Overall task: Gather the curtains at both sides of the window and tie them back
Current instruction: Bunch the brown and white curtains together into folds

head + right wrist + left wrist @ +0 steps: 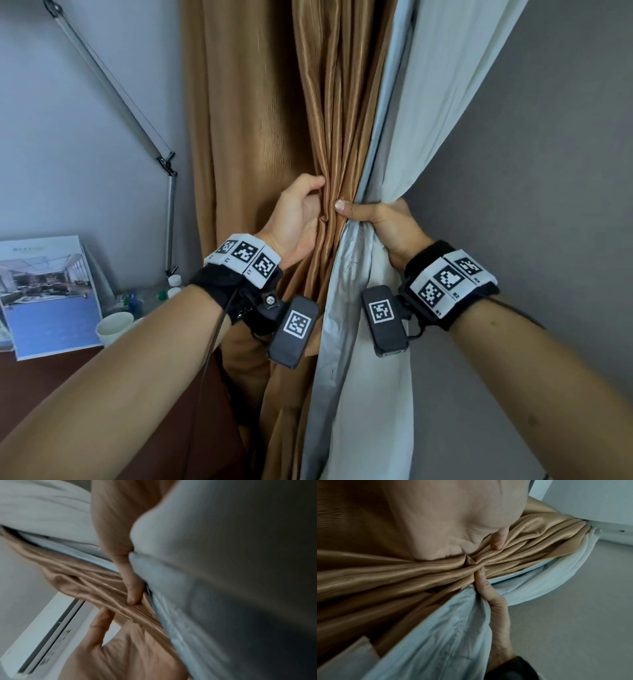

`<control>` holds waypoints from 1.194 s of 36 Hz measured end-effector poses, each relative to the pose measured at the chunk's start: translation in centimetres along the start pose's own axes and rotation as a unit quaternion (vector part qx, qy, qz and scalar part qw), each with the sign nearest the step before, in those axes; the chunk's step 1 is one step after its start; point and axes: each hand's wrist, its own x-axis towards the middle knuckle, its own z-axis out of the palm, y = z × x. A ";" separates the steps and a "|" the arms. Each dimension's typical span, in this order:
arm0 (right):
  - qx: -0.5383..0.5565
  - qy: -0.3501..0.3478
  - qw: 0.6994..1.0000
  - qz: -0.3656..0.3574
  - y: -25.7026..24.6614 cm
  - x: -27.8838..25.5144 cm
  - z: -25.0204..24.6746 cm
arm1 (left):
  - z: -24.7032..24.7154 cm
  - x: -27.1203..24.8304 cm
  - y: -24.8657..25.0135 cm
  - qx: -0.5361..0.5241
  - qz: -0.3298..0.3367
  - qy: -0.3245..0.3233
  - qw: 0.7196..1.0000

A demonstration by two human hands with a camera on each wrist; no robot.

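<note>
Both hands are up on the fabric, side by side. The left hand (pixel 298 219) has its fingers curled into the folds of the brown curtain (pixel 267 120), thumb hooked over a pleat, bunching the cloth at about waist height of the drape. Just to the right of it, the right hand (pixel 383 222) wraps round the pale grey lining (pixel 445 85), thumb lying across the front and its tip pressing into the brown folds where the two fabrics meet. The thumbs sit very near each other, only a ridge of brown pleats between them.

From the left wrist view the brown cloth (pixel 419 572) pinches in to one tight knot of creases, with the grey lining (pixel 436 628) spilling out below it. The right wrist view is blurred, but one fingertip clearly digs into the brown folds (pixel 96 586) beside the grey cloth (pixel 188 547).

Above the hands the curtain hangs in long vertical pleats against the far wall; below them it falls loose, grey layer to the right, brown to the left.

Off to the left, a metal lamp arm (pixel 113 92) slants up the wall. A white cup (pixel 114 327) and a standing booklet (pixel 48 294) sit on a dark table (pixel 51 377) down there.
</note>
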 end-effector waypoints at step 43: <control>-0.054 -0.040 0.995 0.077 -1.2 0.0 -1.6 | -2.4 -2.1 2.4 0.100 0.035 -0.002 0.994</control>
